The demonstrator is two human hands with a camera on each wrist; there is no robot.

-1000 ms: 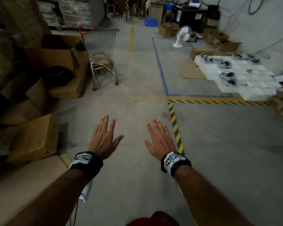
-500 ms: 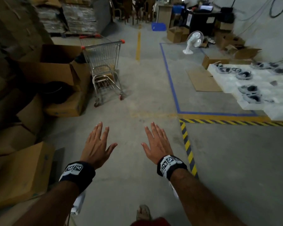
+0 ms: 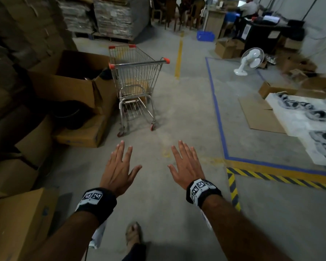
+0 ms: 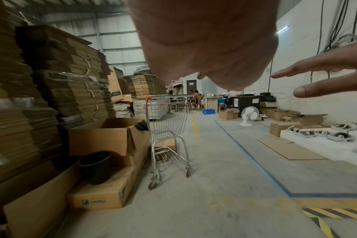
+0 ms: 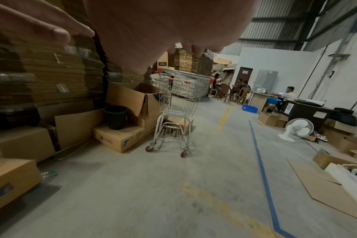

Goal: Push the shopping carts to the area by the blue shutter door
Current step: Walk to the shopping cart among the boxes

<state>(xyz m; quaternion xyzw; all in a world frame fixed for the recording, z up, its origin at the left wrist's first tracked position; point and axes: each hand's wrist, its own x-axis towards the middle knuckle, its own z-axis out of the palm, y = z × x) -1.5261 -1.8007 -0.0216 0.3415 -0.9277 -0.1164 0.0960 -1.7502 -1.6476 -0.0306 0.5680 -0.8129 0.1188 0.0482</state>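
The left hand [image 3: 119,168] and the right hand [image 3: 186,166] are held out side by side, palms down, fingers straight and spread, holding nothing and touching nothing; each wrist wears a black band with printed square markers. Below them is bare grey concrete floor [image 3: 177,223], and one sandalled foot [image 3: 133,233] shows between the forearms.

Ahead of the hands and well apart from them stands the silver wire shopping cart with orange handle caps [image 3: 137,85], its handle bar facing the person, wheels on the floor. It sits just beside a large open brown cardboard box [image 3: 72,85] on its left. Near that box, a black plastic bucket [image 4: 95,167] stands on a flat cardboard carton [image 4: 106,191].

To the right runs a blue tape line [image 3: 217,113], meeting a yellow-and-black striped floor marking [image 3: 282,178]. Beyond the line stands a white pedestal fan [image 3: 249,60].
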